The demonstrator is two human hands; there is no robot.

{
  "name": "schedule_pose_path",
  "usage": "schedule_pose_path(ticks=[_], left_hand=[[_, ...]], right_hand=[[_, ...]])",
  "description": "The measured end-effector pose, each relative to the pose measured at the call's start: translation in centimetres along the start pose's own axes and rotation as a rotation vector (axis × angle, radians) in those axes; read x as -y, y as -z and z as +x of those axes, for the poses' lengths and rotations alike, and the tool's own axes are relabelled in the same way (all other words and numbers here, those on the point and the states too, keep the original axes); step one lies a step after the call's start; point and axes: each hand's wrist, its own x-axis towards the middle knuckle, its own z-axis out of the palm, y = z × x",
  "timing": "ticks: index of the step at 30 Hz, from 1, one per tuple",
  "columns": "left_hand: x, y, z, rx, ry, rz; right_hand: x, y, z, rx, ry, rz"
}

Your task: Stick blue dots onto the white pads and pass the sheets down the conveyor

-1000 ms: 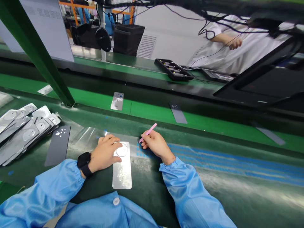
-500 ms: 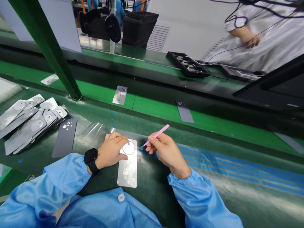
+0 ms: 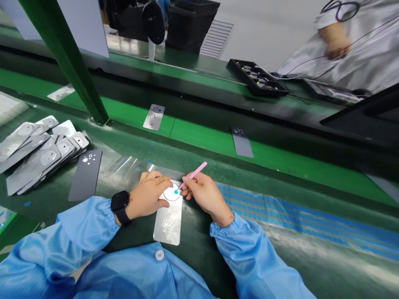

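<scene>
A silvery phone back cover (image 3: 168, 224) lies flat on the green bench before me, with a white oval camera area near its top. My left hand (image 3: 149, 193) steadies its upper left side, the thumb on its edge and the fingertips by the oval. Pink tweezers (image 3: 196, 170) are pinched in my right hand (image 3: 202, 193). Their tip is at a small blue round sticker (image 3: 176, 192) over the oval; whether the sticker touches the surface I cannot tell.
Several silvery covers (image 3: 46, 158) are piled at left, beside a dark grey cover (image 3: 85, 176). Blue sticker strips (image 3: 296, 216) lie at right. On the green belt (image 3: 199, 139) behind are spaced covers. A black tray (image 3: 257, 78) and another person's hand (image 3: 336, 41) are beyond.
My right hand has moved left with the tweezers, carrying the blue sticker from beside the cover to over its oval. My left hand stays on the cover. The view has shifted slightly.
</scene>
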Motion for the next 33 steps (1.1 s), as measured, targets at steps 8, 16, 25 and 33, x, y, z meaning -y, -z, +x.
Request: schedule_pose_path(ticks=[8, 16, 25, 33], left_hand=[[-0.19, 0.23, 0.05, 0.016, 0.006, 0.012], [0.00, 0.06, -0.06, 0.027, -0.006, 0.036], [0.21, 0.00, -0.12, 0.016, -0.034, 0.040], [0.18, -0.05, -0.17, 0.013, -0.035, 0.056]], right_hand=[[0.25, -0.19, -0.20, -0.020, -0.010, -0.013], [0.09, -0.08, -0.07, -0.008, -0.010, 0.029], [-0.19, -0.14, 0.16, 0.005, 0.008, 0.025], [0.47, -0.25, -0.19, -0.006, -0.012, -0.009]])
